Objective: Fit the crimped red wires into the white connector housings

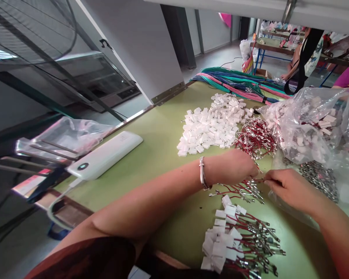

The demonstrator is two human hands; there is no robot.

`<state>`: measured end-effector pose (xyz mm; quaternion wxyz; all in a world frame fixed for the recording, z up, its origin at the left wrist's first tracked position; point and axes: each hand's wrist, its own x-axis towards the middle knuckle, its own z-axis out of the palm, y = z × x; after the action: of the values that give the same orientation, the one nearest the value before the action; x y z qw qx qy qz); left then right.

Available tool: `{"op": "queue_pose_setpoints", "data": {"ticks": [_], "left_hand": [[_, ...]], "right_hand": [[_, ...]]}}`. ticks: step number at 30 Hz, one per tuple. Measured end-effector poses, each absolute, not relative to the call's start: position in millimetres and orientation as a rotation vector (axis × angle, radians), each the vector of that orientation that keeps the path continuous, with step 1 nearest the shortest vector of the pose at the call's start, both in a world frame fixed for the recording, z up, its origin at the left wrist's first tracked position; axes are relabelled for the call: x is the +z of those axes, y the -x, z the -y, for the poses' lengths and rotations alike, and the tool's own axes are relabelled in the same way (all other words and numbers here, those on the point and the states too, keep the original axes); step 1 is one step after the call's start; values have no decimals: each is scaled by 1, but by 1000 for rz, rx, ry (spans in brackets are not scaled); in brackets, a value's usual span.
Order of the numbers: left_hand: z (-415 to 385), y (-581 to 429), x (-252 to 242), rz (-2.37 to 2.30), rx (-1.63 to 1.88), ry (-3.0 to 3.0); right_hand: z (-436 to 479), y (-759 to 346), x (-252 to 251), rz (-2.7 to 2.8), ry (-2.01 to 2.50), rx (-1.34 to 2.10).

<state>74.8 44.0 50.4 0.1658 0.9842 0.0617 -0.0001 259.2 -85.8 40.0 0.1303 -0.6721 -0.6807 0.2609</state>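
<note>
Holding one short, thin red wire [260,180] between them, the left hand [240,166] and the right hand [289,189] meet above the green counter [157,135], fingertips of each pinched together on it; what sits at its ends is too small to tell. Progress, judged from the layout, is partial. Completed, apparently: one cluster of red leads joined to white plastic blocks [221,246], lying nearest the wearer, more than a dozen blocks overlapping. Remaining, apparently: one broad heap of loose white rectangular plastic blocks [209,128] and, at its right edge, one tangled heap of red leads with silvery metal ends [256,137], both too numerous to count. One smaller spread of metal-tipped red leads [244,190] lies just beside the left hand, on its near side, without visible blocks. Counted singly: one clear plastic bag of white pieces [320,120] at right, one patch of small silvery metal parts [321,176] in front of it, one bundle of long green, blue and pink cables [229,79] behind, and one white oblong power bank [106,155] at far left.
</note>
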Motion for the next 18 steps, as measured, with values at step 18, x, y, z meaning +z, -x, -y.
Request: {"op": "queue_pose_setpoints", "data": {"ticks": [18], "left_hand": [[-46, -89, 35, -605, 442, -2149]], "right_hand": [[95, -316, 49, 2010, 2524, 449]]}}
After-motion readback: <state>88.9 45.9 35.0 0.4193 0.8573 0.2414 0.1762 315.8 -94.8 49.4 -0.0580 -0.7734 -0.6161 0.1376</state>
